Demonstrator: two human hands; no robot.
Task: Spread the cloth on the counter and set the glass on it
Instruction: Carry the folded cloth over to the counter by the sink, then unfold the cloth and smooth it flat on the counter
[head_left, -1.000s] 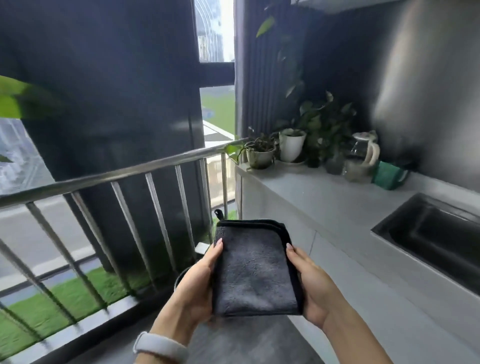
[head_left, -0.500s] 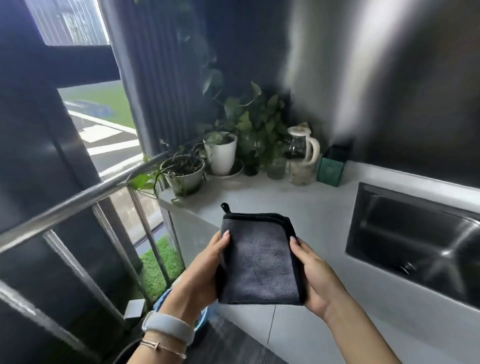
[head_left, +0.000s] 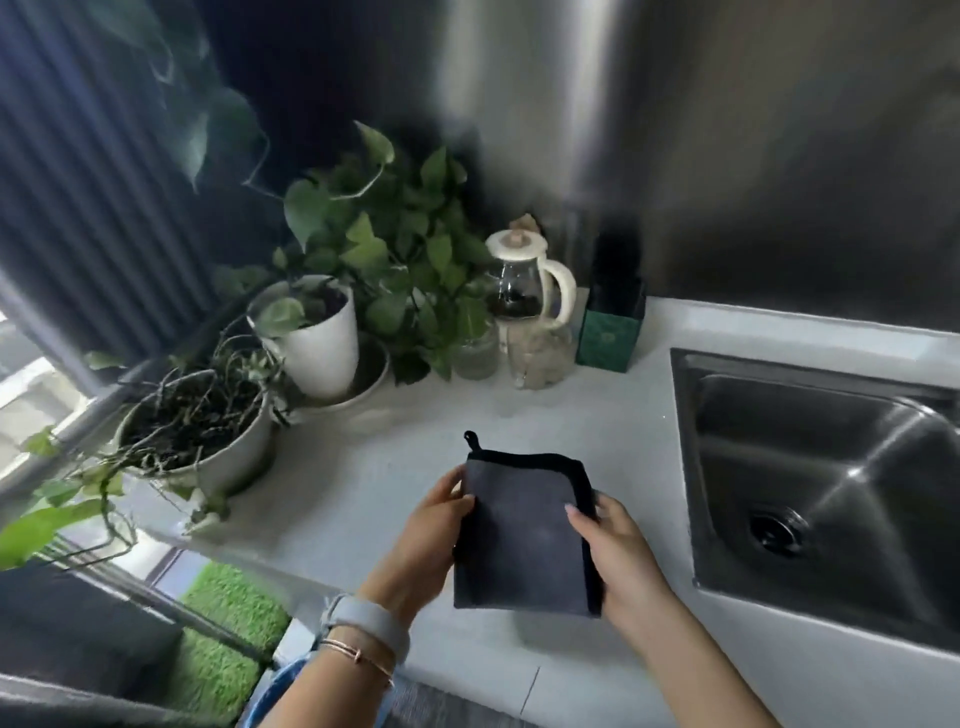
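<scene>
You hold the cloth (head_left: 524, 535), a dark grey square with black edging, folded and lifted just above the counter (head_left: 363, 499). Your left hand (head_left: 426, 540) pinches its left edge, thumb on top; your right hand (head_left: 618, 551) pinches the right edge, fingertips curled over the black border. A small hanging loop sticks up at the cloth's 11 o'clock corner.

By the look of it, this is the opening step: the cloth is not yet unfolded and nothing lies flat. The next move calls for drawing the two edges apart, opening the folds and laying the cloth on the bare stretch of counter directly beneath.

The glass (head_left: 535, 358) appears to be the clear tumbler at 12 o'clock from the cloth, standing in front of a jug (head_left: 524, 280) with a cream lid and handle; blur leaves this unsure. A green box (head_left: 608, 338) stands at 1 o'clock, the sink (head_left: 810, 467) at 3 o'clock. Potted plants (head_left: 317, 332) crowd 10 to 11 o'clock; trailing stems could catch an opened cloth, and the sink's rim limits room to the right.
</scene>
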